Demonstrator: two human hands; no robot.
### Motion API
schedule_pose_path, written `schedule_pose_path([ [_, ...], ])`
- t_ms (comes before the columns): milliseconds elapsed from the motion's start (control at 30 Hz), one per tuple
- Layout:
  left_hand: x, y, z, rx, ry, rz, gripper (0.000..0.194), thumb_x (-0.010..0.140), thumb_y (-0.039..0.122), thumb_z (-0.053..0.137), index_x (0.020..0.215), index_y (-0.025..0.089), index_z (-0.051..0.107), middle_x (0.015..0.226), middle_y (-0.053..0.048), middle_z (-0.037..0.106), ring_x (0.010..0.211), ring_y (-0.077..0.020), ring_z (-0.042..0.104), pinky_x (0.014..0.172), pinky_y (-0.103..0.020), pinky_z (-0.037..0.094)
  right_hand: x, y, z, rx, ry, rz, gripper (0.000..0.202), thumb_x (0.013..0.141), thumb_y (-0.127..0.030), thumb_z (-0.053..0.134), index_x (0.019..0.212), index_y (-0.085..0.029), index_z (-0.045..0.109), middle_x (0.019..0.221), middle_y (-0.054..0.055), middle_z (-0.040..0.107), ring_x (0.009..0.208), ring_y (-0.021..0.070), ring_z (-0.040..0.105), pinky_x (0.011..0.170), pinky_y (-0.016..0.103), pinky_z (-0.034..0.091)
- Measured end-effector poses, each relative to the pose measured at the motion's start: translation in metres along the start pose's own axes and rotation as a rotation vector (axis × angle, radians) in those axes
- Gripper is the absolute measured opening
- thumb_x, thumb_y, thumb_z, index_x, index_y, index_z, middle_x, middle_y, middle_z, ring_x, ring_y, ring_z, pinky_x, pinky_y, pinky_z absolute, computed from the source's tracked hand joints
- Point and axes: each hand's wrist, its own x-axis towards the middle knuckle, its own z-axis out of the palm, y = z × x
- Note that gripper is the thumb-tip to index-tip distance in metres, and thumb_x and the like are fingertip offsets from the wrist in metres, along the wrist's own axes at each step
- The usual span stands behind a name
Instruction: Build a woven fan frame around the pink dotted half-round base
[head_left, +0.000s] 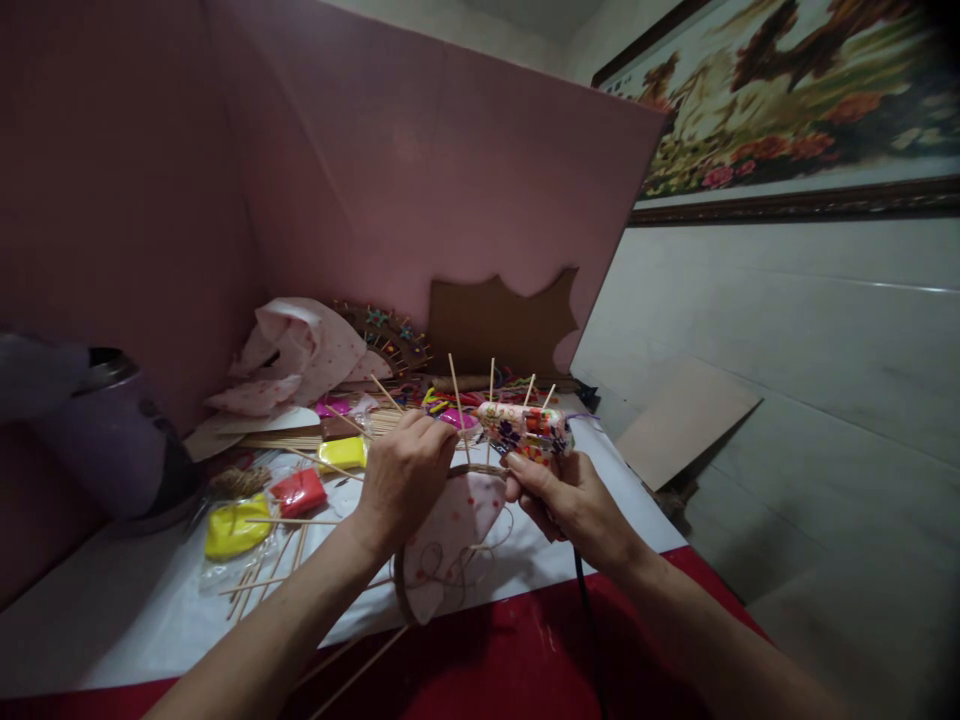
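Pale wooden sticks point(457, 395) along the curved brown rim point(480, 469) could tilt if the right hand point(574, 500), pinching it, slips; the left hand's point(409, 475) grip I cannot tell.

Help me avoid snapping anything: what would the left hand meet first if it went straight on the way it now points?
Probably the upright stick just right of the left hand in the picture; one view leaves depth unclear, so they may even be touching.

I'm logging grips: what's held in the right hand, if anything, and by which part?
Right hand: floral tool, from below, exact part hidden; thumb at ring's rim.
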Motion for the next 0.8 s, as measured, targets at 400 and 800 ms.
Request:
schedule_pose_path([
  [400, -0.001, -0.003, 0.003, 0.0, 0.038, 0.017, 0.021, 0.087, 0.017, 0.047, 0.074, 0.013, 0.063, 0.073, -0.008, 0.065, 0.075, -0.0186, 0.057, 0.067, -0.032, 0.048, -0.006, 0.002, -0.026, 0.137, 0.454, -0.096, 0.037, 0.073, -0.05, 0.063, 0.065, -0.014, 0.061, 0.043, -0.004, 0.045, 0.036, 0.0057, 0.038, 0.033, 0.018, 0.027],
  [800, -0.001, -0.003, 0.003, -0.025, 0.054, 0.015, 0.02, 0.087, 0.017, 0.047, 0.074, 0.013, 0.061, 0.071, -0.007, 0.064, 0.073, -0.0179, 0.057, 0.067, -0.031, 0.047, 0.006, 0.076, -0.075, -0.879, 0.426, 0.215, 0.019, 0.077, -0.034, 0.051, 0.087, -0.018, 0.055, 0.074, 0.006, 0.062, 0.064, 0.0193, 0.056, 0.055, 0.027, 0.032],
])
